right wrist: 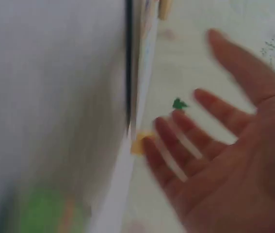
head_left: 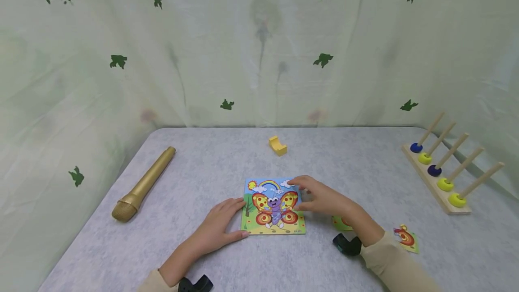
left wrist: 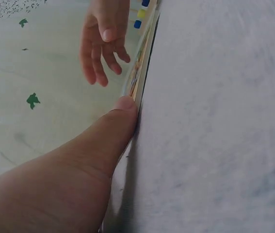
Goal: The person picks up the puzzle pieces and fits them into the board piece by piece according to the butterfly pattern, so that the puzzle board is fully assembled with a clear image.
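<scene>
A square butterfly jigsaw puzzle (head_left: 275,213) with a rainbow and sun lies flat on the grey table. Along its left side rests my left hand (head_left: 220,226), the thumb touching the lower left corner; the left wrist view shows the thumb (left wrist: 120,116) against the board's edge. Over the puzzle's right side hovers my right hand (head_left: 322,196), fingers spread and loosely bent; nothing sits in its palm in the right wrist view. Two loose puzzle pieces lie to the right: one (head_left: 340,223) partly hidden by the forearm, the other, with a red swirl (head_left: 405,239), beside the sleeve.
A gold microphone (head_left: 143,186) lies at the left. Behind the puzzle is a small yellow curved block (head_left: 277,146). A wooden peg rack (head_left: 437,188) with blue and yellow beads stands at the right. A leaf-patterned curtain (head_left: 259,57) hangs behind the table.
</scene>
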